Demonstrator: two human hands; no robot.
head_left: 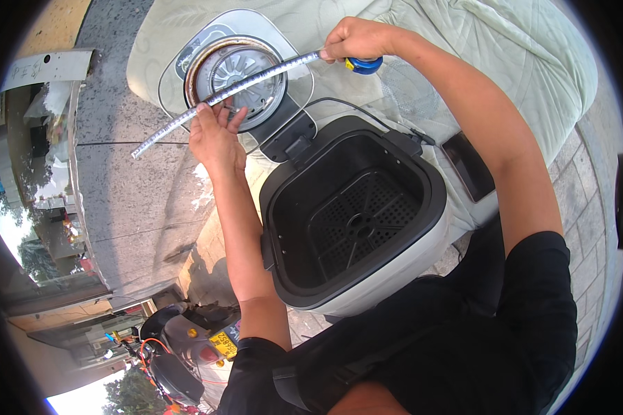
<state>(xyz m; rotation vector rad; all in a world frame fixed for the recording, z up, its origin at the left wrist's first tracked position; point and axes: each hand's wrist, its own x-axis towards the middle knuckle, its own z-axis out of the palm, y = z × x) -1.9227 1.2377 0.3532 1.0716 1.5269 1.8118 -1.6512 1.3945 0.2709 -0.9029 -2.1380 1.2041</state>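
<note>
A tape measure is pulled out across the view, its pale blade (256, 77) slanting from upper right to lower left. My right hand (358, 40) is closed on it where the blade meets the blue case (364, 66), which shows below my fingers. My left hand (216, 138) pinches the blade between thumb and fingers, the other fingers loosely spread. The blade's free end passes beyond my left hand. Behind it lies the open lid (294, 135) of an air fryer, with a round, rust-ringed fan cover (239, 72). Nearer me stands the fryer body (387, 259), a perforated black plate (360, 221) inside.
A pale green quilted cover (464, 41) spreads under the lid and to the right. A black cable (346, 104) runs behind the fryer. A dark phone-like slab (468, 166) lies right of it. Paving shows at right; a parked scooter (176, 360) stands at lower left.
</note>
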